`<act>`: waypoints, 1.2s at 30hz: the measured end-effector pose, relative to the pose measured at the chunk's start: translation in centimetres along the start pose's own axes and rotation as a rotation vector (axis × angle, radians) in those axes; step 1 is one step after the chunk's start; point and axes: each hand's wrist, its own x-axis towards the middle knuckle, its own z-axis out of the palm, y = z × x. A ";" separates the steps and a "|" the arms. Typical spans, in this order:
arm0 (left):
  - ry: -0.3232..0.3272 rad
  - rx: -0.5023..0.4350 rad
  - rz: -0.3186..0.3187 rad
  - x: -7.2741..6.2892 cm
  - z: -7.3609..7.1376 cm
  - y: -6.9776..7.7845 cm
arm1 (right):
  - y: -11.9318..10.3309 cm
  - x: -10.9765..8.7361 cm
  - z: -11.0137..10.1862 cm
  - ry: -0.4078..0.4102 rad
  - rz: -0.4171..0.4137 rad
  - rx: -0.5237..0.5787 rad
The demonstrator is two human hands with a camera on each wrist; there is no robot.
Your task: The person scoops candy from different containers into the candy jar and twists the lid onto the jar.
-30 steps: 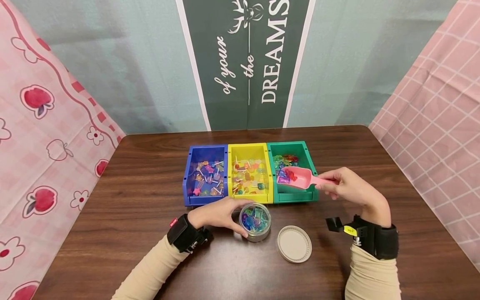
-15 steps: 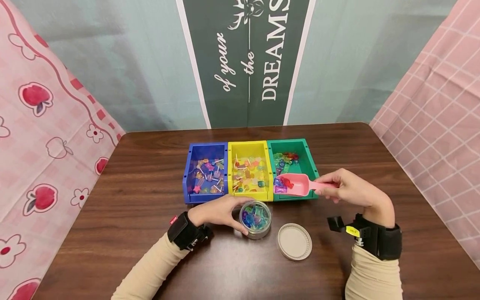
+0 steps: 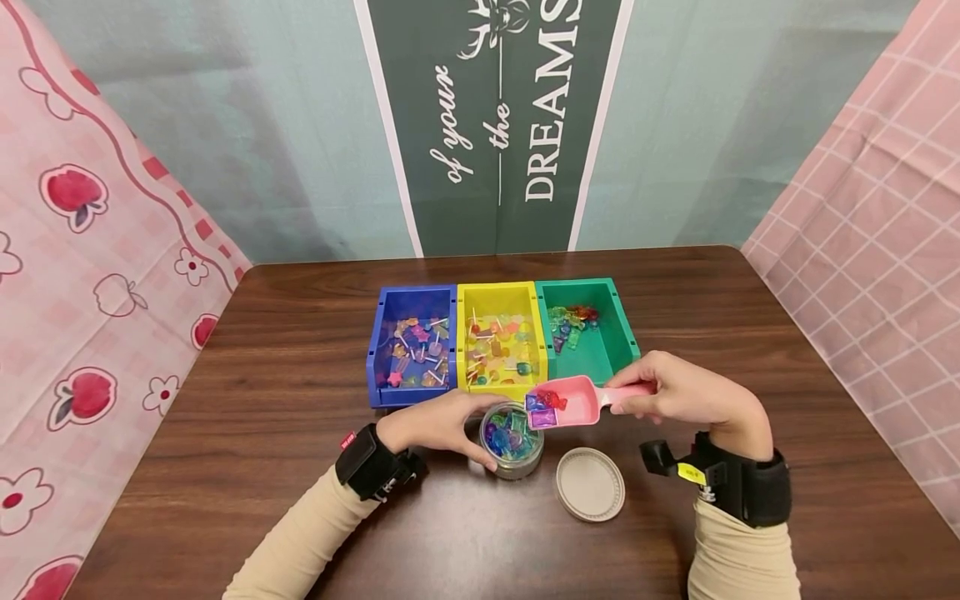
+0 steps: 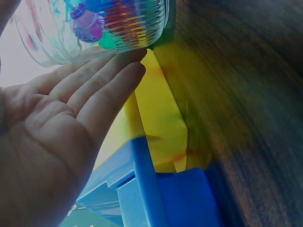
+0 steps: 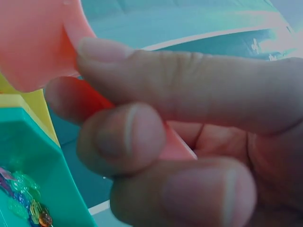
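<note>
My right hand grips the handle of a pink scoop, thumb and fingers pinching it in the right wrist view. Red, blue and purple translucent pieces lie in the scoop, whose tip overlaps the jar's right rim in the head view. With thumb in front and fingers behind, my left hand holds a clear round jar upright on the table. Through the jar's side in the left wrist view show purple, green, blue and red trinkets. To the jar's right a pale round lid lies flat.
Behind the jar stand three joined bins: blue, yellow and green. Small lollipop-shaped pieces fill the blue and yellow ones; translucent pieces sit at the green bin's back left. Curtains rise around the dark wooden table.
The loaded scoop has moved from over the green bin toward me and left, to the jar's right rim. My left hand and the jar have stayed put.
</note>
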 end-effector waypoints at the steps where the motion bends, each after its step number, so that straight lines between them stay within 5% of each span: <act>1: 0.000 0.005 0.001 0.0 0.0 0.0 | -0.2 0.0 0.1 -0.001 0.007 0.001; 14: -0.002 -0.017 -0.016 0.0 -0.1 0.0 | -1.7 1.3 1.1 -0.022 0.084 -0.065; 26: -0.001 -0.018 -0.005 0.1 0.0 -0.1 | -3.0 1.8 2.0 0.149 0.044 -0.175; 36: -0.004 -0.030 0.025 -0.1 -0.1 0.0 | -3.3 1.5 2.0 0.186 0.063 -0.218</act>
